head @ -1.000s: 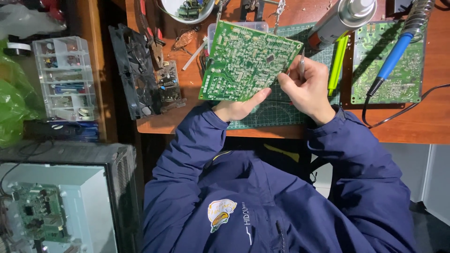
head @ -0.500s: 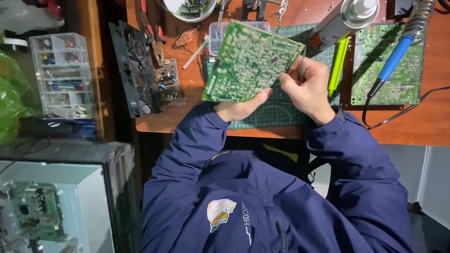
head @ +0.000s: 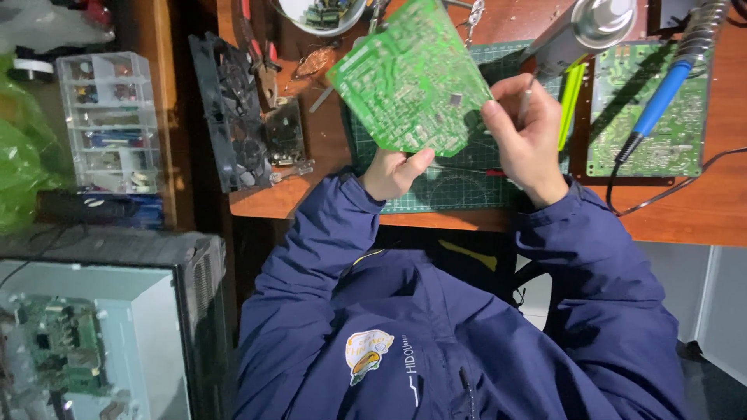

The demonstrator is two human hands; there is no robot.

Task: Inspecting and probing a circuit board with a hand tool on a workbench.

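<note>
A green circuit board (head: 410,78), solder side up, is held tilted above a green cutting mat (head: 459,171) on the wooden desk. My left hand (head: 393,173) grips its lower edge from below. My right hand (head: 525,132) pinches its right edge, and a thin metal tool shows between the fingers. Both arms wear dark blue jacket sleeves.
A second green board (head: 650,109) lies at the right with a blue-handled soldering iron (head: 661,101) over it. A silver can (head: 583,31), a yellow-green pen (head: 570,105), a black fan (head: 229,117), a clear parts drawer box (head: 109,117) and an opened case (head: 70,342) are around.
The board has been turned and lifted, its upper corner swinging up and right. Both hands shifted slightly with it, still holding it.
</note>
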